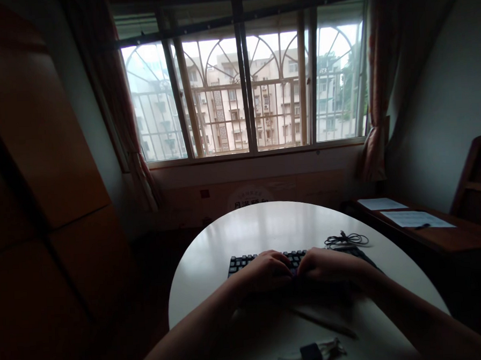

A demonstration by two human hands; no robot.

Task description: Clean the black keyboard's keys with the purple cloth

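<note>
A dark keyboard (239,262) lies on the round white table (204,257), its middle and near edge covered by my hands and shadow. My left hand (267,270) rests over the keys with fingers curled toward the centre. Close beside it, my right hand (321,264) bends its fingers down at the same spot. A small purplish spot (294,272) shows between the fingertips; whatever they pinch is too dark to make out. The keyboard's right end is partly hidden by my right forearm.
A coiled black cable (346,240) lies behind my right wrist. Nearer me are a slim dark stick (323,323) and a small black block (311,354) beside a pale metallic piece (332,348). Papers (418,219) and a dark pen (422,226) lie on a wooden surface at right.
</note>
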